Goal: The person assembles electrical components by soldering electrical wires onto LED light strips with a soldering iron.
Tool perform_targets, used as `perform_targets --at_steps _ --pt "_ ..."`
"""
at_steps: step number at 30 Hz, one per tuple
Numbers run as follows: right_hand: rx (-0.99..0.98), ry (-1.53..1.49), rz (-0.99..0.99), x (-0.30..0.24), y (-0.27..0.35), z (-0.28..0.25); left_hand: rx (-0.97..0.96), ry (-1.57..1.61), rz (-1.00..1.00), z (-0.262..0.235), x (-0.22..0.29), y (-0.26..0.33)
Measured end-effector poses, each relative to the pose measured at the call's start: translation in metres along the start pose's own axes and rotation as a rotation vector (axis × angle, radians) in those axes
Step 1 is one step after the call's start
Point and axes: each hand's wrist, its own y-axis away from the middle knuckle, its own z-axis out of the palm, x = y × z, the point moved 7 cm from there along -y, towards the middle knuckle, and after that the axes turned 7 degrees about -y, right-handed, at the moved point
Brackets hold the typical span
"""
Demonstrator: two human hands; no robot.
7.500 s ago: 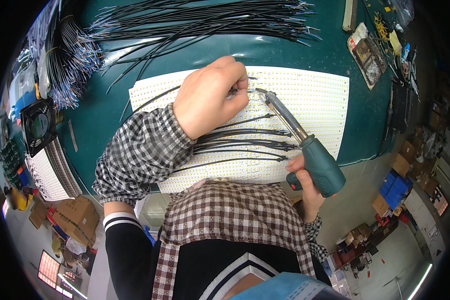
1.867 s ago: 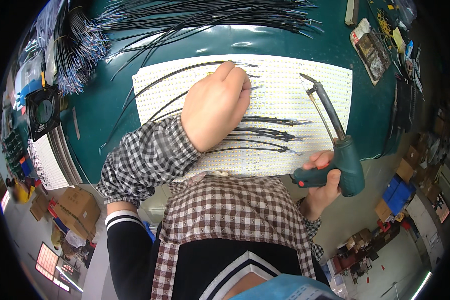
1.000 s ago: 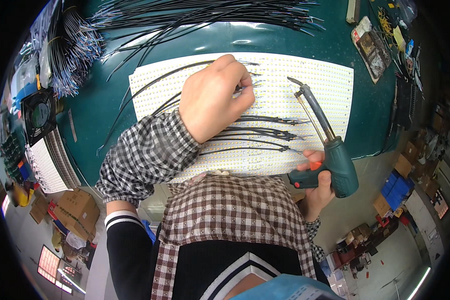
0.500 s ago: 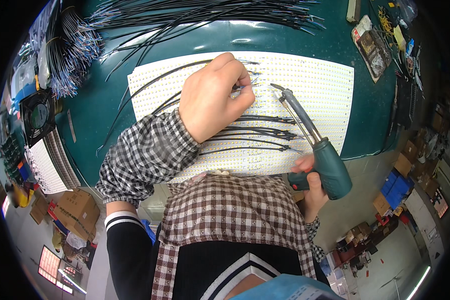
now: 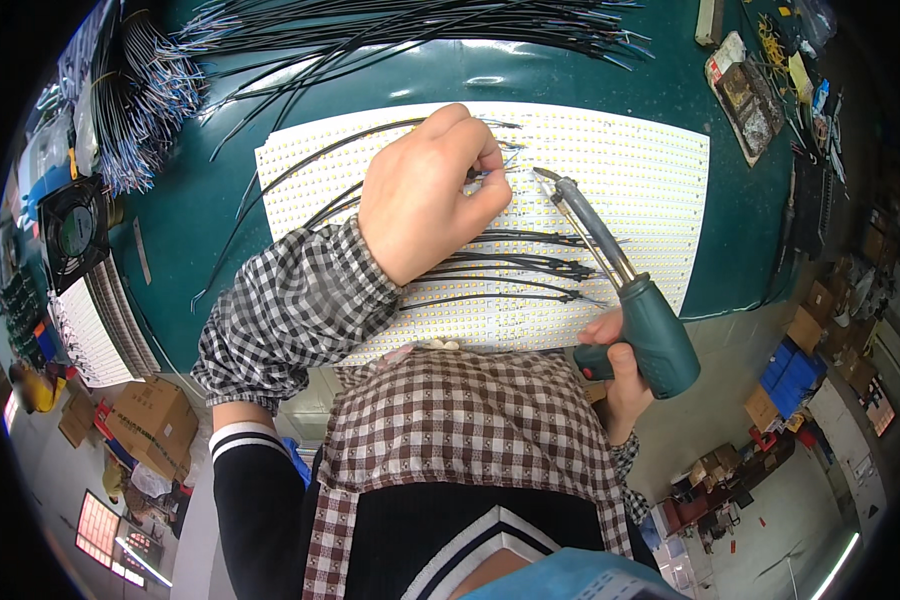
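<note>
A brown-and-white checked apron overlies a black, white-striped top, with black-and-white checked oversleeves and a blue mask.

A window and 2 light tubes glow beyond the green table.

1. The soldering iron has swung left over the LED board: about two seconds ago its tip was over the board's right part, and now it is near the left hand, over the board's middle.
2. The right hand has shifted left with it along the board's near edge.
3. The left hand has turned, baring its thumb-and-forefinger grip above the board.
4. On the board's near half, four groups of black cables showed earliest; now three.
</note>
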Motion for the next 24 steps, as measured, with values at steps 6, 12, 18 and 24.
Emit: perform_targets --at_steps 6,12,18,24 --pt "-0.016 0.008 0.036 0.0005 0.0004 0.0027 0.002 0.013 0.004 0.0003 -0.0001 0.0002" --pt "-0.025 -0.002 0.032 0.0007 0.0005 0.0057 0.004 0.010 0.000 0.0002 0.0002 0.0002" --pt "-0.040 -0.131 -0.023 0.0046 0.0004 0.0019 0.013 0.012 0.006 0.0003 -0.0002 0.0005" --pt "-0.043 -0.091 -0.027 0.0052 -0.0002 0.0020 0.013 0.009 0.007 0.0004 0.0000 0.0005"
